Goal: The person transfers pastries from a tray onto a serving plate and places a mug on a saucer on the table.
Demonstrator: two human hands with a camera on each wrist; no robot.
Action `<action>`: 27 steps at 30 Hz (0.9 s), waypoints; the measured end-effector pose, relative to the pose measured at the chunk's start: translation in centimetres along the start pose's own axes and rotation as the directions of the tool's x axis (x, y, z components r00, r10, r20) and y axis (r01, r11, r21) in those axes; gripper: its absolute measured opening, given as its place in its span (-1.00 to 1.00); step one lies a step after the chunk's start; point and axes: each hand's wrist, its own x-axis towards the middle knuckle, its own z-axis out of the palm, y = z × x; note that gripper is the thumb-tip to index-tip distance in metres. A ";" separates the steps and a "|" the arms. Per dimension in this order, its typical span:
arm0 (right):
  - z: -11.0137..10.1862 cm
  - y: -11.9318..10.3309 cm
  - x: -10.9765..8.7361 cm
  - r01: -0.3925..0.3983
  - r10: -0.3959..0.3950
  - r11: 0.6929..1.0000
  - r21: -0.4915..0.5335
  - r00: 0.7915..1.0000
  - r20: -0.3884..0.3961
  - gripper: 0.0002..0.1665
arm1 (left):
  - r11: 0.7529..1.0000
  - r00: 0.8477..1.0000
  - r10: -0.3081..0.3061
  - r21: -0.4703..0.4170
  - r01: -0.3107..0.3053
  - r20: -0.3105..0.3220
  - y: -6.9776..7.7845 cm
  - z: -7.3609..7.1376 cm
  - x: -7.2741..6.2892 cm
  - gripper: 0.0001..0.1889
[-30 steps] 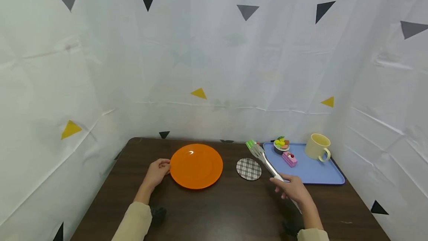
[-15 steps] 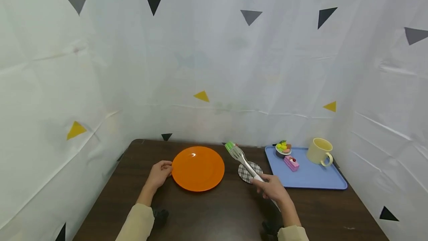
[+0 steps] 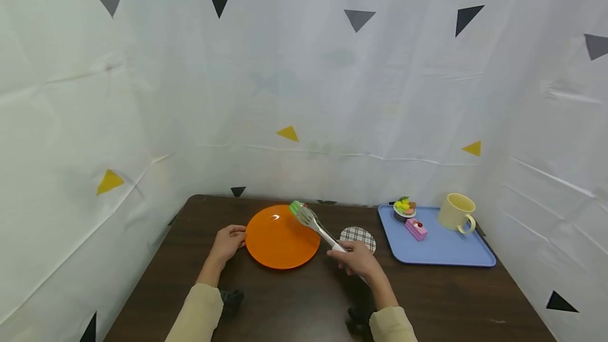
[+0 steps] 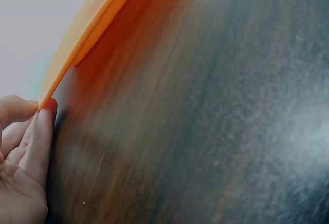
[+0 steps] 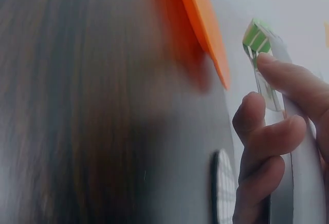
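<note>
My left hand (image 3: pixel 228 243) pinches the left rim of an orange plate (image 3: pixel 280 247) between thumb and fingers; the left wrist view shows the plate's edge (image 4: pixel 77 47) between them. My right hand (image 3: pixel 355 258) grips metal tongs (image 3: pixel 328 236) with a white handle. Held between the tong tips is a small green-and-white striped piece, like a toy cake slice (image 5: pixel 256 38), with a bit of red on top in the head view. Tips and piece are above the plate's upper right part, raised over it in the right wrist view.
A round checkered coaster (image 3: pixel 358 235) lies right of the plate, partly behind my right hand. Further right, a blue tray (image 3: pixel 442 249) carries a yellow mug (image 3: pixel 456 211), a pink toy cake slice (image 3: pixel 416 229) and a small cup of toy food (image 3: pixel 404 209). White printed cloth (image 3: pixel 304 67) surrounds the table.
My right hand has moved left with the tongs and the green piece, from beside the tray, past the coaster, to over the plate. My left hand stays at the plate's rim.
</note>
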 end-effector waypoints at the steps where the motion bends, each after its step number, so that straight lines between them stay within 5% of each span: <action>1: 0.3 -0.2 0.2 0.013 -0.013 1.000 -0.002 1.000 0.005 -0.43 | 1.000 1.000 0.003 0.000 -0.003 -0.001 0.0 0.1 0.0 -0.62; 9: 2.1 -1.4 1.3 0.035 -0.035 0.998 -0.051 0.999 0.004 -0.45 | 1.000 1.000 0.026 0.003 -0.026 -0.007 -0.3 0.6 0.3 -0.63; 15: 3.4 -2.6 2.0 -0.001 -0.007 0.983 -0.183 0.999 -0.045 -0.42 | 0.999 0.999 0.041 0.008 -0.041 -0.009 -0.2 0.8 0.5 -0.63; 27: 6.1 -5.1 2.7 -0.110 0.008 0.858 -0.502 0.979 -0.202 -0.42 | 1.000 0.999 0.010 0.021 -0.009 -0.050 -0.4 0.3 0.7 -0.67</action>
